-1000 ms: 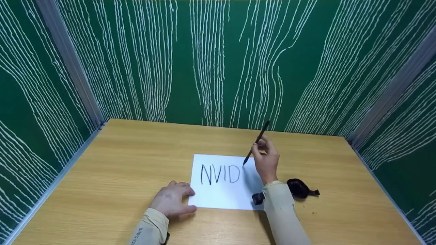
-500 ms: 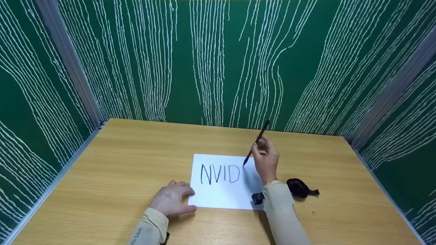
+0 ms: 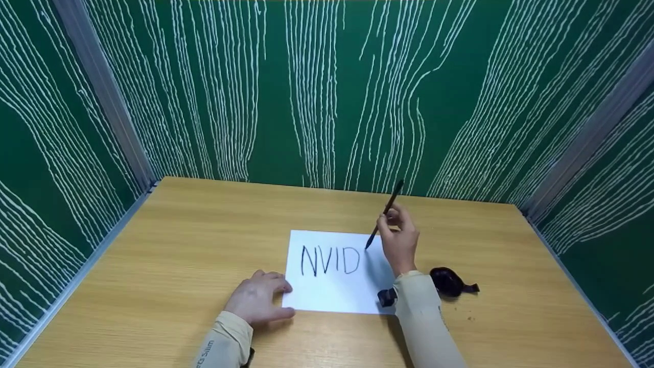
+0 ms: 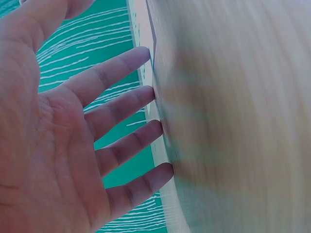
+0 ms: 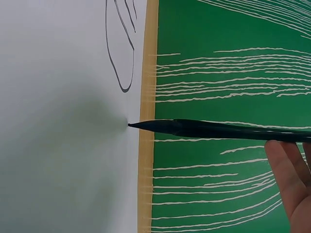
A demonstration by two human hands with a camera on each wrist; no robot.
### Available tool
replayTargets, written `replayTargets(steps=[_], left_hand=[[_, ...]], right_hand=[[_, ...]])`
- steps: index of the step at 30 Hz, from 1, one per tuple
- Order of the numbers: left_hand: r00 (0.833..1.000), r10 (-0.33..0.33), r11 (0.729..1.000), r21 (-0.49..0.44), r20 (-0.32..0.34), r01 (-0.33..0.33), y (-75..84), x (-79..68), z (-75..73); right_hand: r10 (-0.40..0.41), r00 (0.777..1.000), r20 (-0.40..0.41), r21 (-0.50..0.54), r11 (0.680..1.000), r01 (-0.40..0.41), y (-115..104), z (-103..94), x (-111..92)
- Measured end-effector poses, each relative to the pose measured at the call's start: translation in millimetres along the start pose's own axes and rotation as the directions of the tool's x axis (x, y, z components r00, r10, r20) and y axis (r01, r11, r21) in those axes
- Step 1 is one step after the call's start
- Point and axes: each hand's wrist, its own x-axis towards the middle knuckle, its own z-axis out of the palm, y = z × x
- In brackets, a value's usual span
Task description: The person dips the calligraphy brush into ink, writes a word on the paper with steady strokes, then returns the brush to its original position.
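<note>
A white sheet of paper (image 3: 332, 296) lies on the wooden table, with "NVID" in thin dark strokes across its upper part. My right hand (image 3: 400, 239) pinches a slim black brush (image 5: 209, 129) between thumb and fingers, its shaft leaning away to the upper right. In the right wrist view its pointed tip meets the paper just beyond the curve of the D. My left hand (image 3: 258, 299) rests at the sheet's left edge, fingers spread and relaxed, thumb and index fingertips over the paper's border. The left wrist view shows the fingertips (image 4: 163, 171) down at the table surface.
A small black dish (image 3: 446, 282) with a short handle sits right of the right forearm, with a few specks on the table (image 3: 153, 286) below it. Green walls (image 3: 271, 92) with white wavy lines and grey corner posts enclose the table on the back and sides.
</note>
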Motion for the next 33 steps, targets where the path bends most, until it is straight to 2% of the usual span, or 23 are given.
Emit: replayTargets(steps=[6, 16, 26, 33], left_hand=[[1.000, -0.009, 1.000, -0.002, -0.005, 0.009, 0.8, 0.1, -0.1], [1.000, -0.017, 1.000, -0.007, 0.003, 0.017, 1.9, 0.0, -1.5], [1.000, -0.024, 1.000, -0.004, 0.014, 0.024, 1.8, 0.6, -0.6], [1.000, -0.010, 1.000, -0.024, -0.007, 0.009, 1.1, -0.9, 0.0]], right_hand=[[0.002, 1.000, 0.000, 0.013, 1.000, -0.002, 28, 6.0, 4], [-0.014, 1.000, 0.003, 0.015, 1.000, 0.014, 28, 5.1, 4], [0.007, 1.000, 0.003, 0.002, 1.000, -0.007, 29, 4.5, 3], [0.013, 1.000, 0.007, -0.002, 1.000, -0.013, 27, 3.6, 3]])
